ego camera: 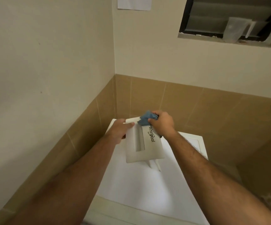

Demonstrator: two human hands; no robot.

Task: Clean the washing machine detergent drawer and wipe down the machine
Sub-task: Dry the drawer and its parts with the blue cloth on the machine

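Right now the detergent drawer (145, 143) is out of its slot and lifted above the white top of the washing machine (141, 189), its front panel with the brand lettering turned up toward me. My left hand (119, 131) grips the drawer's left edge, thumb curled over the face. My right hand (161, 123) is closed round a bunched blue cloth (145, 119) and presses it against the drawer's far end.

Judging by that, I am partway through the first half of the job: the drawer is being wiped, though I cannot tell how clean its compartments are, since they face away from me. Putting it back and wiping down the machine seem yet to be done.

Beyond the washing machine, brown tiles (196, 103) cover the lower wall in the corner. High above it and to the right sits a dark-framed louvre window (228, 17), and a sheet of paper (134, 3) is stuck to the wall higher up. Nothing lies on the machine's top beneath the drawer.
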